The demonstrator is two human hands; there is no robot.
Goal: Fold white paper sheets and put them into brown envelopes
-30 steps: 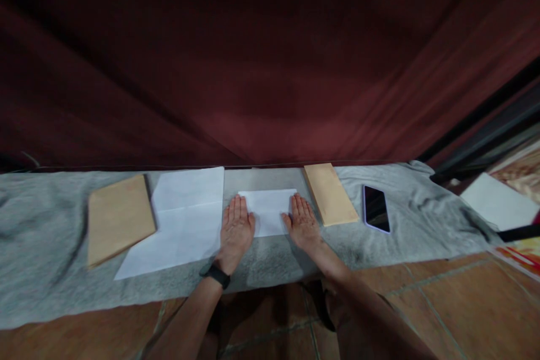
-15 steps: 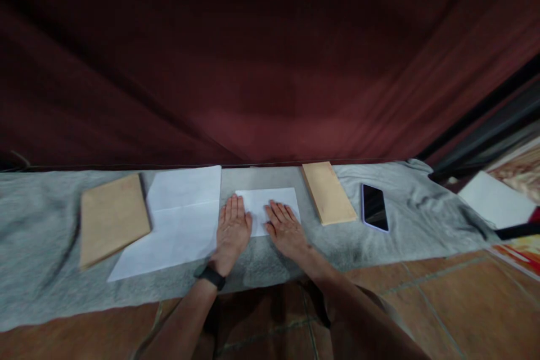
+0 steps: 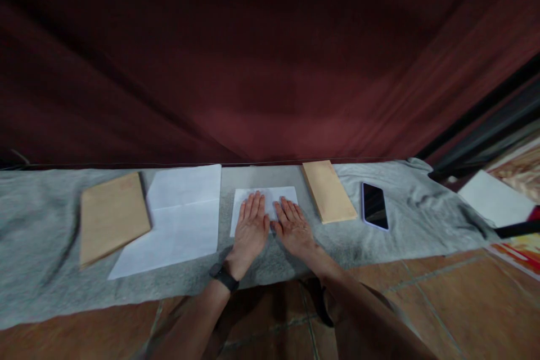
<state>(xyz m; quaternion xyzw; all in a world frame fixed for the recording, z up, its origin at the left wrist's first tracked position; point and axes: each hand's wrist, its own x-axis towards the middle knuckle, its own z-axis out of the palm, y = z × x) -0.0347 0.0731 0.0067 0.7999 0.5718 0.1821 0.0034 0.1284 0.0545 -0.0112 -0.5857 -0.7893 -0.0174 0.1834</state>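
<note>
A small white sheet of paper (image 3: 238,211), which looks folded, lies on the grey cloth in front of me. My left hand (image 3: 252,228) rests flat across its middle, fingers stretched out and holding nothing. Close beside it, my right hand (image 3: 295,228) lies palm down on the paper's right part, with its fingers extended too. The two thumbs are nearly touching. Both hands hide the paper's lower edge. Left of them is a larger white sheet (image 3: 185,219) with a crease across it. A stack of tan envelopes (image 3: 329,191) lies to the right.
A brown envelope stack (image 3: 113,216) overlaps the large sheet at the left. A phone (image 3: 374,206) lies to the right on the grey cloth (image 3: 430,208). Dark red fabric (image 3: 270,95) hangs behind. Tiled floor (image 3: 442,298) runs along the front edge.
My left hand has slid right across the small paper, from its left edge to its middle. My right hand has shifted slightly right. Both stay flat.
</note>
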